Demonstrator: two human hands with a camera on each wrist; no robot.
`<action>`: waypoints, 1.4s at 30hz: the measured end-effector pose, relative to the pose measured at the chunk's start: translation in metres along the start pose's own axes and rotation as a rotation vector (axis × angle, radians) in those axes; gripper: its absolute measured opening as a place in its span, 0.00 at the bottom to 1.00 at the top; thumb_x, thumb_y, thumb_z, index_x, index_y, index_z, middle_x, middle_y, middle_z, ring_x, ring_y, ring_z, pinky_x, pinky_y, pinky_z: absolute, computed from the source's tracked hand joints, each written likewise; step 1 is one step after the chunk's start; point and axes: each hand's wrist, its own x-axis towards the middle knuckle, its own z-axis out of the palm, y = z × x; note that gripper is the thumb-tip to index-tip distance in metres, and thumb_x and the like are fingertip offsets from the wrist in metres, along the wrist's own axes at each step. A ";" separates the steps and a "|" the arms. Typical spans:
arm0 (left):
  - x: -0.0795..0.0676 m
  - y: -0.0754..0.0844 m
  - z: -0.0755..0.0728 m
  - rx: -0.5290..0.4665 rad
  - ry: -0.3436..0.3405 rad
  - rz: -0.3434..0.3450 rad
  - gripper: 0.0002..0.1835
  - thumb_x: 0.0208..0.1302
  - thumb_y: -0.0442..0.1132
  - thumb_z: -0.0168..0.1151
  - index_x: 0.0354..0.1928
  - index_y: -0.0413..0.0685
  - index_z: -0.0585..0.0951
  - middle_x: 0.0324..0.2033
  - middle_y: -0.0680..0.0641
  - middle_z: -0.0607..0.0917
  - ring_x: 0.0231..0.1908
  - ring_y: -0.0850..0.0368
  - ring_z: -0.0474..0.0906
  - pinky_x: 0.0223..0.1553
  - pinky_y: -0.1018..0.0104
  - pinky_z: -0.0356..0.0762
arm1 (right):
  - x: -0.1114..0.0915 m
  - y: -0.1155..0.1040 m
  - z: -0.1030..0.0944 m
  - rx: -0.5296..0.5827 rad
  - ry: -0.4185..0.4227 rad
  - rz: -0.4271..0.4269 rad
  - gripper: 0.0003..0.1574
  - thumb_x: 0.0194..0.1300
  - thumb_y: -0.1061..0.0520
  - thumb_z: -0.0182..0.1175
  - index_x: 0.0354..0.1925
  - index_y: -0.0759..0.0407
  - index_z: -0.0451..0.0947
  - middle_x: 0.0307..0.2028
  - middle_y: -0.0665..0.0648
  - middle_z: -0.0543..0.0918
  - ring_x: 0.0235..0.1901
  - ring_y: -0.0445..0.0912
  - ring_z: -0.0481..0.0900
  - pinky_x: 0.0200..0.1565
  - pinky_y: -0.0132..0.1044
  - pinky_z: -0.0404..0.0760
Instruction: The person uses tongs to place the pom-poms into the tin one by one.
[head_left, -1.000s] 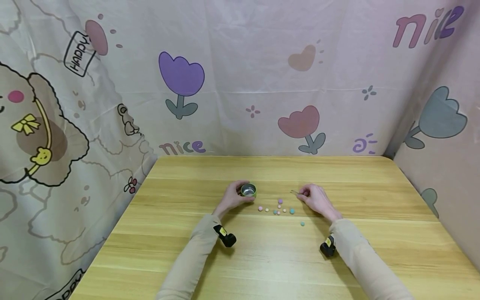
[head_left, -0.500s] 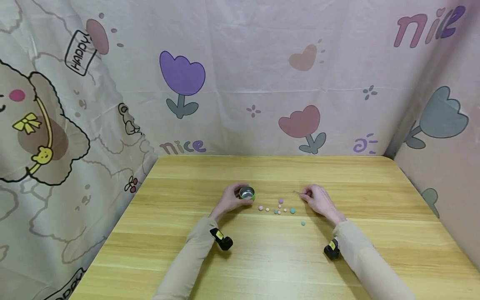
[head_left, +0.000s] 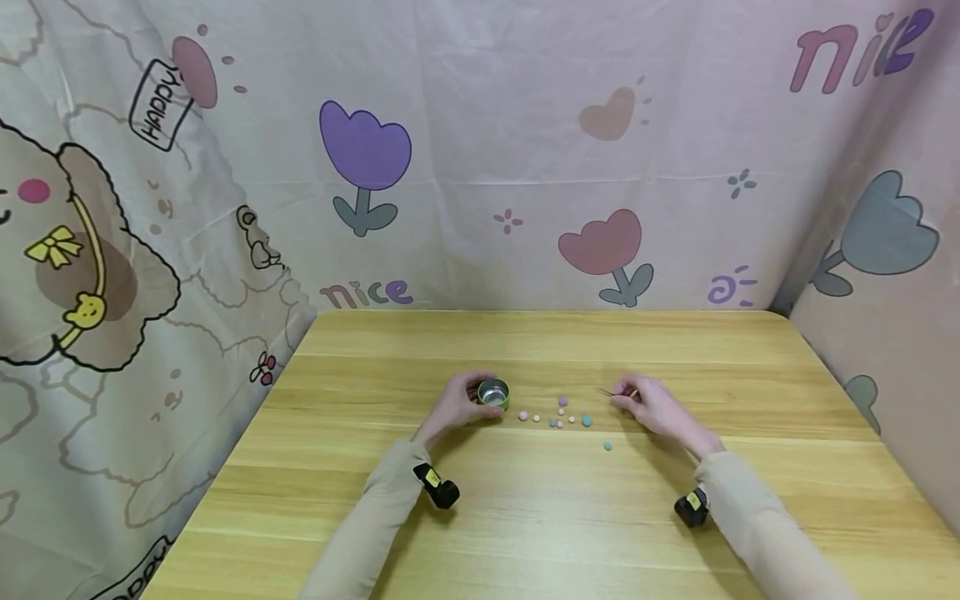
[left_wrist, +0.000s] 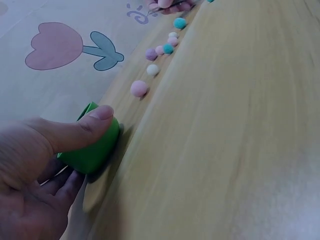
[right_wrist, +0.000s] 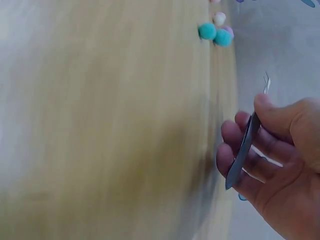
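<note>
My left hand (head_left: 459, 404) grips a small green tin (left_wrist: 95, 155) with a bare metal inside, thumb on one side and fingers round the other. Its mouth faces up in the head view. Between the fingers and thumb of my right hand (head_left: 660, 408) are dark-handled tweezers (right_wrist: 245, 150), their thin silver tips slightly apart with nothing between them. Several small pom-poms lie between the hands: a pink pom-pom (left_wrist: 139, 88) nearest the tin, a purple pom-pom (head_left: 563, 402) farther back, and a teal pom-pom (head_left: 587, 421) toward the right hand.
A lone teal pom-pom (head_left: 607, 446) lies nearer the front than the others. The wooden table (head_left: 540, 517) ends at a printed cloth (head_left: 480, 150) at the back. Black cameras, such as the right wrist camera (head_left: 691, 507), sit on both wrists.
My right hand has shifted right, away from the pom-poms, with the tweezers. The left hand has drawn the tin slightly nearer to me. The pom-poms lie as before.
</note>
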 end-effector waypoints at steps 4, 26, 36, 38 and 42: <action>0.000 -0.004 -0.001 0.009 -0.006 -0.007 0.33 0.50 0.28 0.77 0.60 0.32 0.76 0.56 0.32 0.82 0.58 0.37 0.80 0.66 0.48 0.77 | -0.005 0.002 -0.008 0.015 -0.053 -0.074 0.03 0.68 0.65 0.62 0.36 0.65 0.78 0.31 0.56 0.83 0.28 0.34 0.73 0.30 0.27 0.76; 0.000 -0.009 -0.004 0.043 -0.037 0.005 0.35 0.49 0.29 0.78 0.61 0.34 0.76 0.57 0.34 0.83 0.57 0.40 0.81 0.64 0.51 0.79 | -0.017 0.001 -0.026 0.091 -0.427 -0.078 0.03 0.61 0.64 0.67 0.36 0.61 0.84 0.32 0.52 0.86 0.31 0.37 0.79 0.34 0.28 0.82; -0.002 -0.013 -0.005 0.042 -0.042 0.081 0.34 0.50 0.34 0.79 0.60 0.34 0.76 0.55 0.35 0.84 0.55 0.43 0.82 0.62 0.55 0.81 | -0.016 0.002 -0.024 0.091 -0.437 -0.067 0.03 0.61 0.64 0.67 0.36 0.61 0.84 0.32 0.51 0.86 0.31 0.35 0.78 0.35 0.27 0.81; -0.003 -0.013 -0.005 0.053 -0.041 0.107 0.34 0.50 0.35 0.79 0.60 0.33 0.77 0.54 0.35 0.84 0.54 0.46 0.83 0.60 0.58 0.82 | -0.016 0.001 -0.024 0.089 -0.440 -0.071 0.03 0.61 0.64 0.67 0.36 0.61 0.84 0.32 0.51 0.86 0.30 0.35 0.77 0.34 0.27 0.81; -0.003 -0.012 -0.006 0.058 -0.043 0.082 0.34 0.50 0.34 0.79 0.60 0.33 0.76 0.55 0.35 0.84 0.55 0.44 0.83 0.61 0.57 0.82 | -0.016 0.000 -0.024 0.089 -0.449 -0.070 0.03 0.60 0.64 0.68 0.35 0.60 0.84 0.31 0.51 0.86 0.30 0.35 0.77 0.33 0.27 0.80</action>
